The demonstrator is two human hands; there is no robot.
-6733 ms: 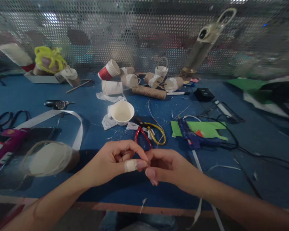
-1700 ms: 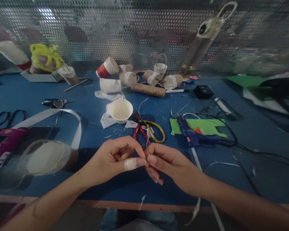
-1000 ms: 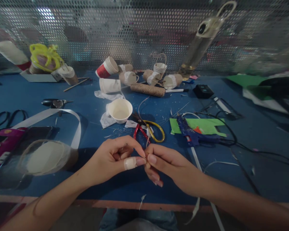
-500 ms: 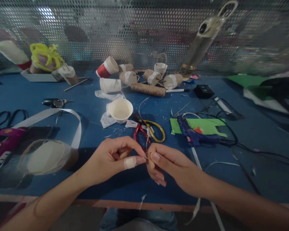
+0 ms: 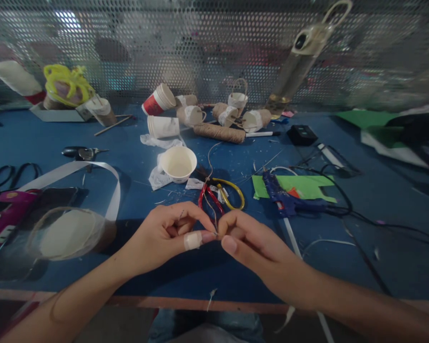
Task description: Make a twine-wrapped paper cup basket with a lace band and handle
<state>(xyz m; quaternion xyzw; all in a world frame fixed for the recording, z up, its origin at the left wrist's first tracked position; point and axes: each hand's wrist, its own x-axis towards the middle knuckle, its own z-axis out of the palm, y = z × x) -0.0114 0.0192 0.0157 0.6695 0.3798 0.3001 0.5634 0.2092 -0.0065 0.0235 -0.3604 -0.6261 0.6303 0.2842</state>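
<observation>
Thumb and index finger of my left hand (image 5: 164, 236), the thumb wrapped in a plaster (image 5: 193, 241), pinch the end of a thin brown twine (image 5: 210, 157). My right hand (image 5: 268, 257) meets it fingertip to fingertip, its thumb and index finger closed at the same twine end; the exact grip is too small to make out. From there the twine runs up over a pair of scissors (image 5: 241, 195) with one red and one yellow handle, towards a twine roll (image 5: 219, 133). A white paper cup (image 5: 178, 164) stands upright behind my left hand.
A blue glue gun (image 5: 300, 205) rests on green paper (image 5: 259, 188) to the right; a purple glue gun (image 5: 12, 209) lies left, near a twine-rimmed round piece (image 5: 69, 233). Stacked cups (image 5: 159, 100), twine-wrapped cups (image 5: 255, 120) and a bottle (image 5: 295, 66) stand along the perforated panel (image 5: 207, 57).
My right hand's curled lower fingers have drawn back, and its thumb has shifted slightly down. The twine now bows left across the scissors. My left hand stays in place.
</observation>
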